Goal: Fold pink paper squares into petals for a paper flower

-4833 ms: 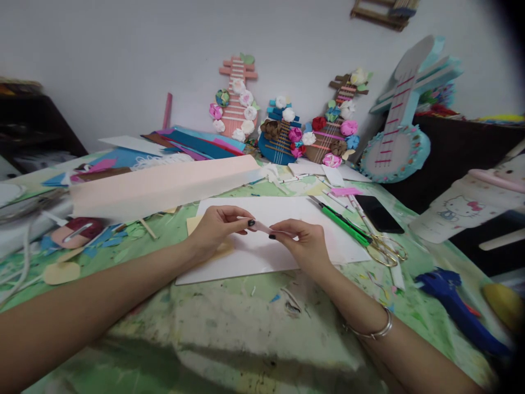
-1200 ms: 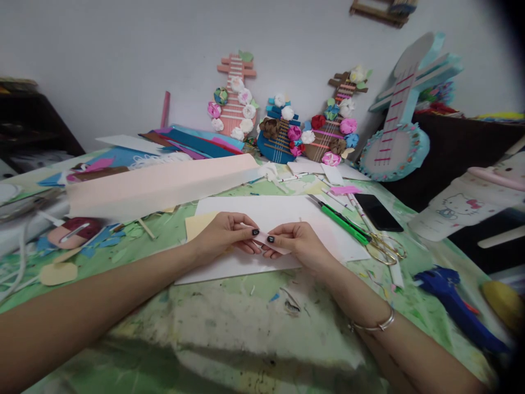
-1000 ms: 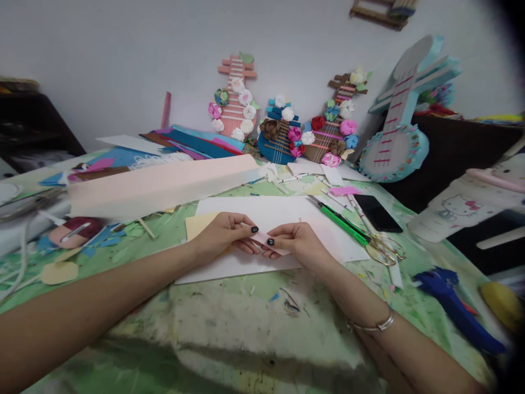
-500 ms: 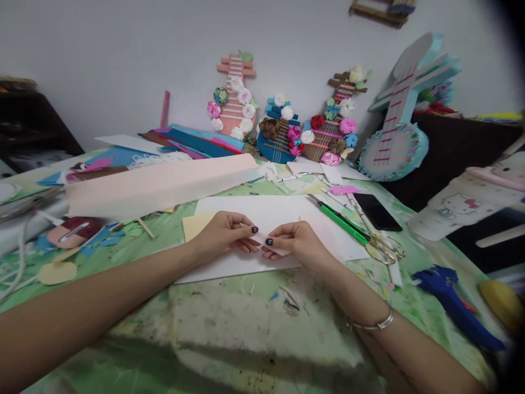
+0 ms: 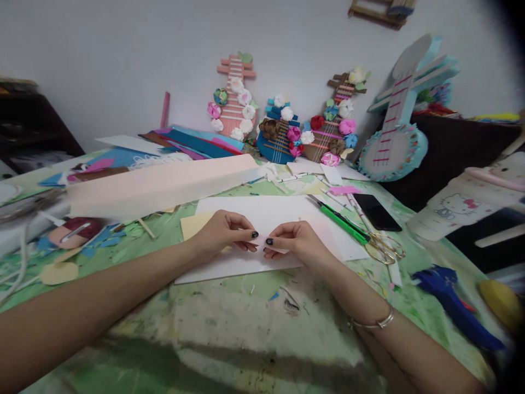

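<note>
Left hand: above the white board (image 5: 279,205), left hand (image 5: 229,235) curls with thumb and fingertips drawn close; whether they have hold of anything I cannot tell, since pale paper would blend into the board.
Right hand: just across a narrow gap, right hand (image 5: 291,239) mirrors it, thumb toward the fingers; what it grips, if anything, cannot be told either. The facing tips suggest fine, 2-handed finger work.
White board: flat on the surface (image 5: 229,317), directly below both hands, presumably giving a clean, firm base over the stained cover.
Yellow paper: the yellow paper (image 5: 194,224) lies on the board's left end, partly hidden by the left hand.
Cutting tools: the green cutter (image 5: 342,221) slants across the board's right edge, its handle end toward the near right beside gold scissors (image 5: 388,249); probably parked there for right-hand reach.
Phone: the phone (image 5: 378,212) lies beyond the scissors, apart from the hands.
Pink sheet: the long pale pink sheet (image 5: 164,186) lies far left, likely put aside to free the near area.
Glue gun: the blue glue gun (image 5: 455,303) lies at the right, clear of the board.
Models: 3 flowered instrument models (image 5: 235,112) stand at the far wall, perhaps upright to save room.
</note>
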`<state>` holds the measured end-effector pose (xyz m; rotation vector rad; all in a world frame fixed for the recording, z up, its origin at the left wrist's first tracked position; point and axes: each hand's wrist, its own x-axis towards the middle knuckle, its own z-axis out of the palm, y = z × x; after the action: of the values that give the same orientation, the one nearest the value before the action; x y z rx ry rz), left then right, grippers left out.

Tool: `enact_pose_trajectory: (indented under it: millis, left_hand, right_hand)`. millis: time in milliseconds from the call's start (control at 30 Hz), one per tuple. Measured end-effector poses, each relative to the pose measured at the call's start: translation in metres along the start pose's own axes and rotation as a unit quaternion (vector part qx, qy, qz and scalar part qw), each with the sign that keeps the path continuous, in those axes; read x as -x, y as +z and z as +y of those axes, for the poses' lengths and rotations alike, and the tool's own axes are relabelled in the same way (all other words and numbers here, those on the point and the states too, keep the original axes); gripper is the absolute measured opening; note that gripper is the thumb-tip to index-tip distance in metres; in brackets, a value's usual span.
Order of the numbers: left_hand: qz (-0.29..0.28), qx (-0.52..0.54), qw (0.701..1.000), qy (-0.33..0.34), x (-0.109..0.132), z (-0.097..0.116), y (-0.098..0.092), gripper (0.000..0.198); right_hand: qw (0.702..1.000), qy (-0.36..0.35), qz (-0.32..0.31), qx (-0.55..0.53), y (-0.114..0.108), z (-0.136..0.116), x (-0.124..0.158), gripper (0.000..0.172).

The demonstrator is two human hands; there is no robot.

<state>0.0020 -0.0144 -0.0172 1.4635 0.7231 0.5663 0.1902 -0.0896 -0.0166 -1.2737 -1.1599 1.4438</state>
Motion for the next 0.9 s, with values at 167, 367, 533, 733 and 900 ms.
enact_pose_trajectory:
  millis: [167, 367, 533, 733, 900]
  left_hand:
    - [-0.022, -0.015, 1.0, 0.007, 0.001, 0.001, 0.003, 0.025]
    - [-0.005, 0.009, 1.0, -0.007, -0.001, -0.001, 0.002, 0.026]
    - [0.003, 0.022, 1.0, -0.015, -0.003, -0.002, -0.003, 0.027]
    - [0.026, 0.062, 0.998, -0.012, -0.007, -0.003, -0.009, 0.034]
    - [0.04, 0.054, 0.998, -0.009, -0.007, -0.002, -0.01, 0.033]
  right_hand:
    - [0.999, -0.031, -0.007, 0.01, 0.003, -0.001, 0.001, 0.035]
    - [0.999, -0.026, -0.006, 0.02, 0.001, 0.0, 0.0, 0.032]
    - [1.0, -0.013, -0.009, 0.004, -0.007, 0.001, -0.002, 0.032]
    - [0.999, -0.014, 0.025, -0.035, -0.016, -0.003, -0.002, 0.036]
    - [0.998, -0.022, 0.049, -0.039, -0.021, -0.004, -0.003, 0.037]
